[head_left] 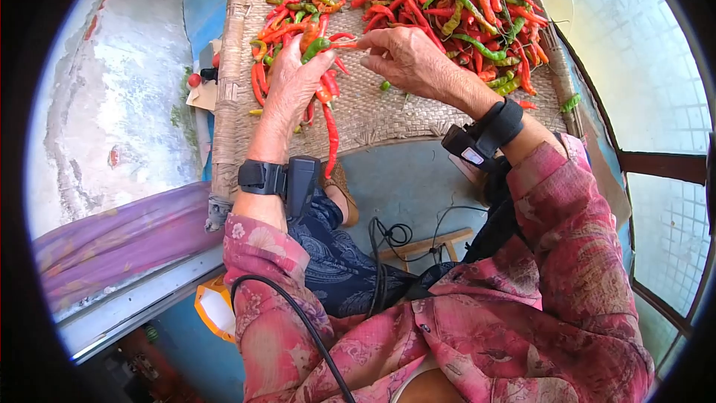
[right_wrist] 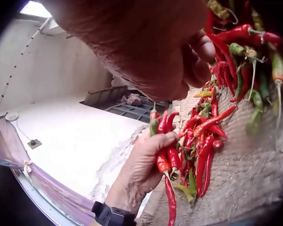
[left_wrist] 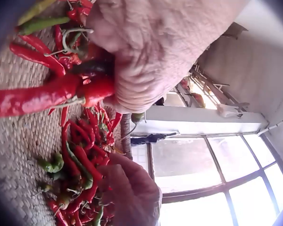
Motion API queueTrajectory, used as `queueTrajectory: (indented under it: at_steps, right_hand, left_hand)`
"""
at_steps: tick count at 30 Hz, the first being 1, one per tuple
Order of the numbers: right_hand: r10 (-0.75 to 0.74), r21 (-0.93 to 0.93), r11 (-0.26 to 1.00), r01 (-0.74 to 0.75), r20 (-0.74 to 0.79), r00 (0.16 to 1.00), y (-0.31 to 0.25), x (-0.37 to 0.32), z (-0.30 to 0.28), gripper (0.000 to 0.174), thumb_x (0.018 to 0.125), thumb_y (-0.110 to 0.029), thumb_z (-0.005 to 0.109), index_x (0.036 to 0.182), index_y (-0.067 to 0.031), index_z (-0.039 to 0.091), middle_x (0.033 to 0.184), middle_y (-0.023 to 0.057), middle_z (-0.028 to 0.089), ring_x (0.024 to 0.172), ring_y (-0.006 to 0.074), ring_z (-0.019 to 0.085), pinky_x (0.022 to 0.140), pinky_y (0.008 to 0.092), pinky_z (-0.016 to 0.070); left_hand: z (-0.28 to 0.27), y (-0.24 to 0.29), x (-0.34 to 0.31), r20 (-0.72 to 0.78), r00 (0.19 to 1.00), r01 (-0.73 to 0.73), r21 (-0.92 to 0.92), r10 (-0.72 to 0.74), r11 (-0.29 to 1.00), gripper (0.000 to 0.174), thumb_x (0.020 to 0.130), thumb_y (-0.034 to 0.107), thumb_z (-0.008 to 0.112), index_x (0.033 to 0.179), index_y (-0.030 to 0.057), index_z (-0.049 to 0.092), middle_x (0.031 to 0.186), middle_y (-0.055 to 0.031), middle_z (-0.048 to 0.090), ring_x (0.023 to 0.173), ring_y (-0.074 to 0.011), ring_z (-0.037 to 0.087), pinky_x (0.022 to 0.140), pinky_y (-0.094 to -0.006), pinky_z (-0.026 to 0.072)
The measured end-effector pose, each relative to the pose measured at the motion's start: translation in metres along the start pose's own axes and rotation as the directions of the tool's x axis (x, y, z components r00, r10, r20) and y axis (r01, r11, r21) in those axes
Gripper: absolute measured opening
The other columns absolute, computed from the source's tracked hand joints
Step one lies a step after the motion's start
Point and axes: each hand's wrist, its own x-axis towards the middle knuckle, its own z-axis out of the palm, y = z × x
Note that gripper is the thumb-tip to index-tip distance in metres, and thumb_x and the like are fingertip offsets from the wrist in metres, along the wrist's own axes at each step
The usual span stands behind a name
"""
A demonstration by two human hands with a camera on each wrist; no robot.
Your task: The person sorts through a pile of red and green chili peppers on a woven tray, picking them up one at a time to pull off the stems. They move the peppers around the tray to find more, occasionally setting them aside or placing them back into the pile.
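Observation:
In the head view my left hand grips several red chili peppers and a green one over a woven mat. A long red chili hangs down from this bunch. The right wrist view shows the left thumb laid across the held red chilies. My right hand hovers to the right with its fingers loosely bent, thumb and forefinger apart. Its fingertips are right by the end of a thin red chili. In the left wrist view the right hand overlaps the chilies beyond it.
A large heap of red and green chilies covers the mat's far right. A smaller pile lies beyond the left hand. Black cables and a wooden stool are below. A wall and windows flank the mat.

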Motion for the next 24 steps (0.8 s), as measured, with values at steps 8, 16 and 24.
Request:
queueTrajectory:
  at_steps: [8, 16, 24]
  right_hand:
    - [0.199, 0.415, 0.873, -0.257, 0.179, 0.963, -0.007, 0.0, 0.012, 0.024, 0.085, -0.024, 0.057, 0.093, -0.0019, 0.062, 0.071, 0.0139, 0.064, 0.063, 0.0248, 0.062, 0.061, 0.0356, 0.049]
    - [-0.015, -0.543, 0.831, -0.12, -0.236, 0.972, 0.012, 0.007, -0.019, 0.014, 0.079, -0.018, 0.056, 0.076, -0.0054, 0.052, 0.062, 0.0145, 0.058, 0.059, 0.0323, 0.061, 0.055, 0.0423, 0.0496]
    - [-0.243, -0.306, 0.935, 0.18, -0.181, 0.953, 0.003, -0.001, 0.003, 0.025, 0.073, -0.013, 0.061, 0.096, -0.0055, 0.054, 0.084, 0.0148, 0.055, 0.075, 0.0308, 0.06, 0.061, 0.0404, 0.0501]
  left_hand:
    - [0.025, 0.009, -0.009, 0.176, 0.984, 0.09, -0.553, 0.011, 0.829, 0.032, 0.082, 0.011, 0.061, 0.111, 0.0027, 0.049, 0.094, -0.0078, 0.061, 0.078, -0.0115, 0.058, 0.064, -0.0239, 0.0496]
    - [0.013, -0.011, 0.008, -0.095, 0.993, -0.01, -0.659, -0.07, 0.752, 0.022, 0.082, 0.002, 0.059, 0.103, 0.0027, 0.051, 0.095, -0.0088, 0.058, 0.091, -0.0174, 0.058, 0.079, -0.0278, 0.0488]
    - [0.022, -0.009, 0.01, -0.12, 0.99, -0.026, -0.674, -0.075, 0.738, 0.023, 0.083, 0.009, 0.061, 0.104, 0.0037, 0.051, 0.091, -0.0076, 0.058, 0.083, -0.0139, 0.057, 0.072, -0.0268, 0.0495]
